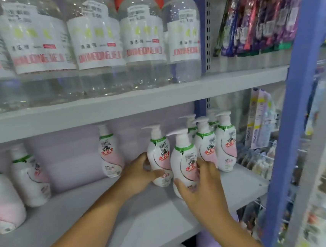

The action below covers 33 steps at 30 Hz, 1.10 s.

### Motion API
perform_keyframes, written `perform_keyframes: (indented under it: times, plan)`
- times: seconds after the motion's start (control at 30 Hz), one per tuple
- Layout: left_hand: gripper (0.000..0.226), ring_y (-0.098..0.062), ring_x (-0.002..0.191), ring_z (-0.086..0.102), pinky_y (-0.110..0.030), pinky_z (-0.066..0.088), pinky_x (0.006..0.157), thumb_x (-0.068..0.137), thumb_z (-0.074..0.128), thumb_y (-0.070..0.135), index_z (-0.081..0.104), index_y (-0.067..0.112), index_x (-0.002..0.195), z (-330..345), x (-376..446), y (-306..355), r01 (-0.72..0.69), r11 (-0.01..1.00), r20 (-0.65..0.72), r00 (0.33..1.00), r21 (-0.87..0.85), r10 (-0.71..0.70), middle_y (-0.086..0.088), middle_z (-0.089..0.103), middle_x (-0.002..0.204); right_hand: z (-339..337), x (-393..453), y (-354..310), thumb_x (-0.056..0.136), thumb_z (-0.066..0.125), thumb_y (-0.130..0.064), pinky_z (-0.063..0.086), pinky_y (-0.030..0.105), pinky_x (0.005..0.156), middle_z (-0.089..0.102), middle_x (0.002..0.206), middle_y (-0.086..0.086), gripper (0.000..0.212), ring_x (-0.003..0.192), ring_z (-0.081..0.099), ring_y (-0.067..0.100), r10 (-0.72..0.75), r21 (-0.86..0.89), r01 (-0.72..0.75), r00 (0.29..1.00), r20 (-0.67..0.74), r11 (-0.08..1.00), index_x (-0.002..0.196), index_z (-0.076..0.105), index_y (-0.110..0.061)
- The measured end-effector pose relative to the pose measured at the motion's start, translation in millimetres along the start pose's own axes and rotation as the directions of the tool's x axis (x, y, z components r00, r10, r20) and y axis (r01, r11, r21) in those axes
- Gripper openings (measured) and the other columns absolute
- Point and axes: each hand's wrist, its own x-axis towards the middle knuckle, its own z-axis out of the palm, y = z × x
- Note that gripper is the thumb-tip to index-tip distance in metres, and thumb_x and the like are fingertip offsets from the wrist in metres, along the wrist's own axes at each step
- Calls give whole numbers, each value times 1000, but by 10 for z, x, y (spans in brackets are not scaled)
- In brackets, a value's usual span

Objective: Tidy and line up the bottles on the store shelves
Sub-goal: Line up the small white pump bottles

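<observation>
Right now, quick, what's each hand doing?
Left hand: holding a pump bottle on the lower shelf.
Right hand: holding the front pump bottle.

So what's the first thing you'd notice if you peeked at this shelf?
Two hands on the lower shelf: the left hand grips one white-and-pink pump bottle, and the right hand holds another pump bottle just in front. Above them, big clear bottles with red caps fill the upper shelf.

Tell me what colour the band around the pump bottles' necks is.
Green, clearest in the head view on the pump bottle in the right hand.
</observation>
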Motion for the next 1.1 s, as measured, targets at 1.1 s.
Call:
perform_keyframes:
  times: [1.1]
  plan:
    - [35,-17,110,72,-35,60,91,99,63,23,63,27,134,407,81,187,24,890,4,1000,-455,-25,3,76,118,141,157,40,67,83,-61,54,37,75,48,116,-6,79,99,63,23,59,-170,-71,995,-77,983,128,51,-22]
